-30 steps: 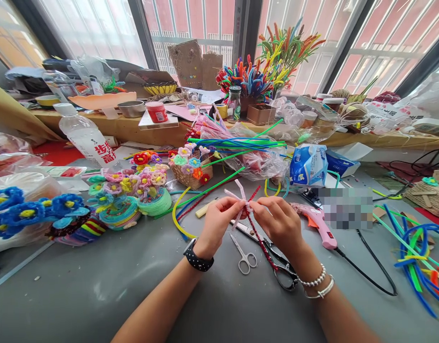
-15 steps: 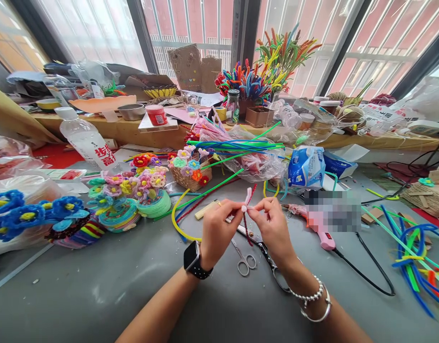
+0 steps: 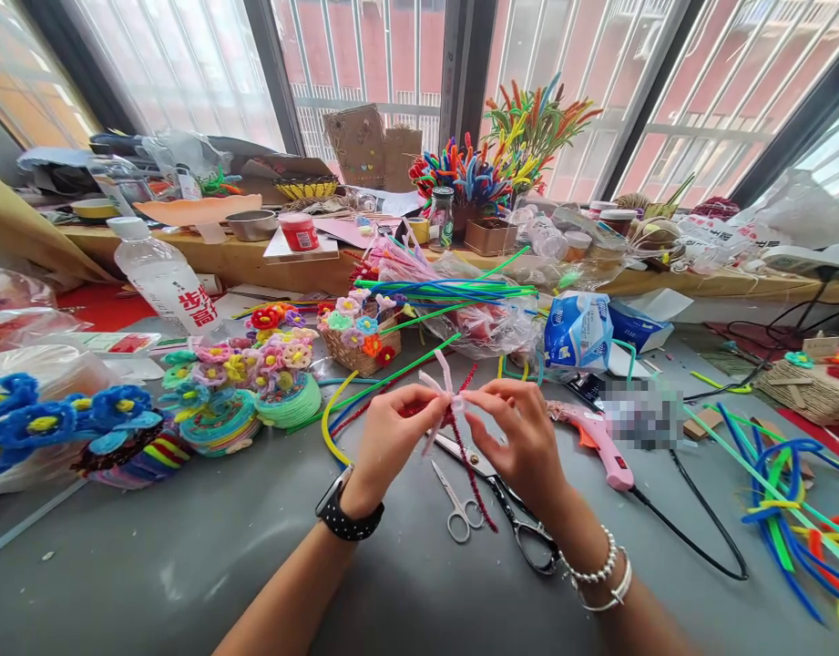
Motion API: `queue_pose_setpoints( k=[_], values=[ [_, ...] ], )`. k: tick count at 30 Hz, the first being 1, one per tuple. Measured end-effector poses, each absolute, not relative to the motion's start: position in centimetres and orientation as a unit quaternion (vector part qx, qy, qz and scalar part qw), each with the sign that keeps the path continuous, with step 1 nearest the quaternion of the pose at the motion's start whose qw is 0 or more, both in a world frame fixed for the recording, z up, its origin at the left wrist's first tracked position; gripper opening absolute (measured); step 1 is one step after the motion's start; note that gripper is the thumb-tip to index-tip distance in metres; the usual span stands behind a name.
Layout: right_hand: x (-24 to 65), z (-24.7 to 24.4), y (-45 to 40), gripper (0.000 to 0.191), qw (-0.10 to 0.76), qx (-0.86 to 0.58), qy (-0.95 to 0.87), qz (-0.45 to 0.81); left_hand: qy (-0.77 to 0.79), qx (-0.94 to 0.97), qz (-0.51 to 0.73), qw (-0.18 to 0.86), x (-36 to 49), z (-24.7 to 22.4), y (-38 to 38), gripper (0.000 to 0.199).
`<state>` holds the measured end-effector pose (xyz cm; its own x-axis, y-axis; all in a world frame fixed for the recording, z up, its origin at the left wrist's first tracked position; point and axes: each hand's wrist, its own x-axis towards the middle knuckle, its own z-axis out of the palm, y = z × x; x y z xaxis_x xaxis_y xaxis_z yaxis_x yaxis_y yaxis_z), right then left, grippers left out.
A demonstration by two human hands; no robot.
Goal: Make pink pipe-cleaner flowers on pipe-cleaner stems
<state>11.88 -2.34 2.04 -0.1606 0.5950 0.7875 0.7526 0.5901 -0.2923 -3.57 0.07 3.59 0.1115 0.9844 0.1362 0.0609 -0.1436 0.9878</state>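
Pale pink fuzzy stems (image 3: 446, 375) are fanning out in mid-air above the grey table (image 3: 118, 556), between both hands; a dark red stem (image 3: 477, 487) is crossing them and trailing down toward the wearer. Whether the two colours are twisted together is not showing.

Left hand (image 3: 390, 433): thumb and forefinger are closing on the pink bunch just beside the crossing. Right hand (image 3: 526, 442): forefinger is reaching to the crossing from the other side; cannot tell if its thumb is pinching too.

Handling, judged by look: probably feather-light, pliable, likely wire-cored, so holding a bend; pile soft and giving, hardly slippery, crushable. Best hold: fingertip pinch at the crossing, leaving the loose ends free.

Farther out: small scissors (image 3: 455, 497) are lying below the hands, larger scissors (image 3: 511, 504) just beside; a pink glue gun (image 3: 617, 463) is resting to the right.
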Motion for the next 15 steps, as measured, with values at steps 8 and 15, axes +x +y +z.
queue_pose_setpoints(
  k=[8, 15],
  values=[
    [11.4, 1.0, -2.4, 0.012, 0.425, -0.421, -0.765, -0.239, 0.471, 0.637, 0.474, 0.384, -2.9, 3.2, -0.4, 0.013],
    [10.0, 1.7, -2.9, 0.015, 0.555, -0.531, -0.609, 0.198, 0.412, 0.755, 0.499, 0.109, -2.6, 2.2, -1.8, 0.017]
  ],
)
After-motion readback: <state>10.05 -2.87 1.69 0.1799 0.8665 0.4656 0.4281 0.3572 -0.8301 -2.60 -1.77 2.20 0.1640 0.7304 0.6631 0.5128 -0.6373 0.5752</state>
